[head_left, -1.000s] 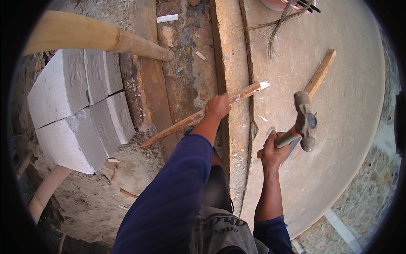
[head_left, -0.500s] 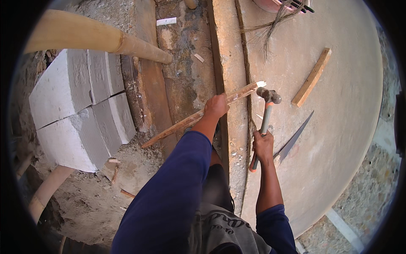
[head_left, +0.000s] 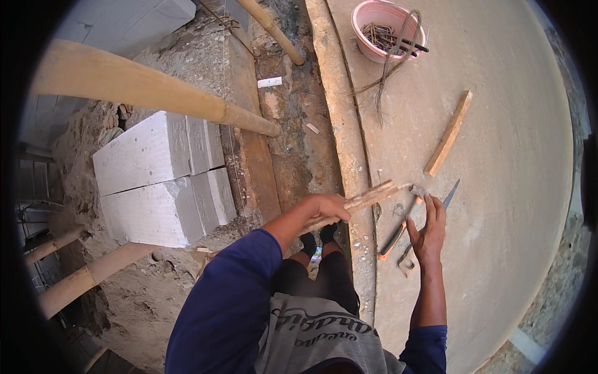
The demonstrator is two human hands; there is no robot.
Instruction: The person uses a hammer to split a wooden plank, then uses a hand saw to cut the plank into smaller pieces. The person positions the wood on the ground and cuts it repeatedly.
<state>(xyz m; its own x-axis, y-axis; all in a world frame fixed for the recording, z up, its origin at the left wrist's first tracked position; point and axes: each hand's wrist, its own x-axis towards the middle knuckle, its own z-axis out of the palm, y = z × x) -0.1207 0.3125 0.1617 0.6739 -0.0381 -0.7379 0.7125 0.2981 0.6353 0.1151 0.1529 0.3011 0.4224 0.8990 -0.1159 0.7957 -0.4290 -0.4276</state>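
Wooden stick (head_left: 367,201) in left hand (head_left: 324,209), overhanging slab edge (head_left: 349,156).

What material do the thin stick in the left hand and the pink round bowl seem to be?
The thin pale stick in the left hand looks like raw wood: rough, splintered, unpainted. The pink round bowl is probably plastic: smooth, even colour, thin rim.

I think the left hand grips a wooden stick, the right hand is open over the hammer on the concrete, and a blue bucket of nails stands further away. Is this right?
One detail is wrong: the bucket is pink, not blue, as the head view shows. The rest holds: the left hand grips the wooden stick, and the right hand is open over the hammer on the concrete.
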